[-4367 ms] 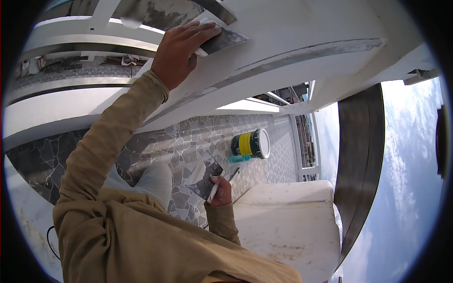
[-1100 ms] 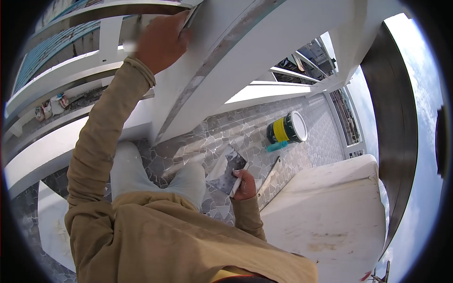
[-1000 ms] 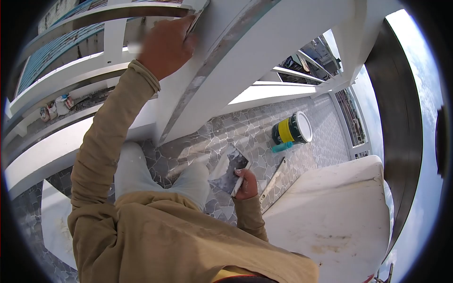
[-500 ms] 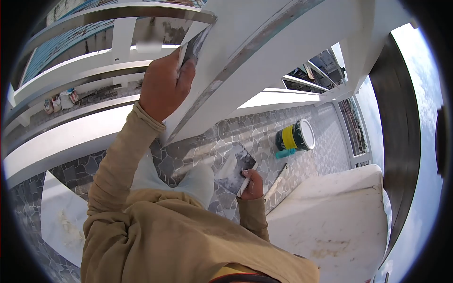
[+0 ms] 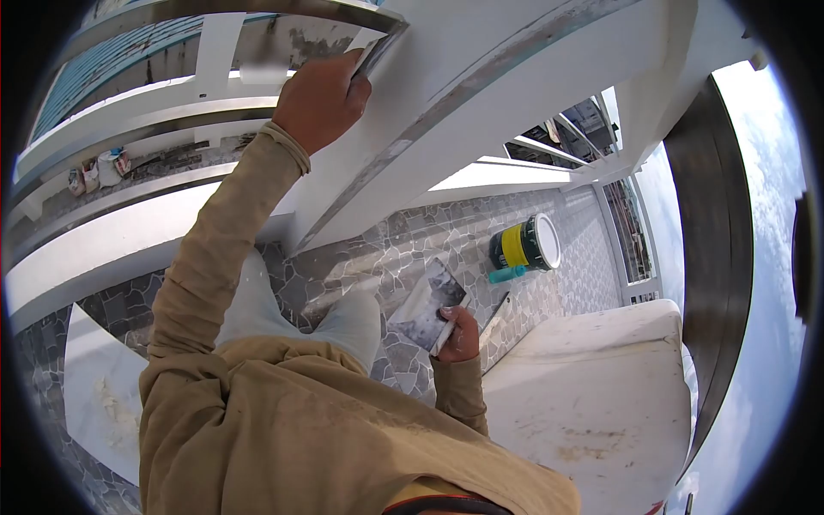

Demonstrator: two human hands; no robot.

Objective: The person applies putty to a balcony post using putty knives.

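Note:
Raised against the white column (image 5: 390, 112), my left hand (image 5: 324, 99) is closed on a flat putty scraper (image 5: 373, 54). Its blade lies at the column's edge, by the end of a metal rail (image 5: 249, 10). Lower down, my right hand (image 5: 459, 333) grips the edge of a wide, flat putty blade (image 5: 427, 305). White and grey smears cover its face, and it is held in front of my body, above the stone floor. A grey, rough strip (image 5: 481, 81) runs along another edge of the column.
On the stone-patterned floor (image 5: 335, 279) stands a dark bucket (image 5: 525, 243) with a yellow band and white lid, beside a teal object (image 5: 506, 274). A stained white surface (image 5: 592, 386) is at the right, and a white board (image 5: 99, 386) at the left. Bags (image 5: 101, 170) lie beyond the railing.
My left hand has moved up and slightly right with its scraper, toward the rail's end. My right hand keeps the wide blade almost in place, and the view has shifted a little.

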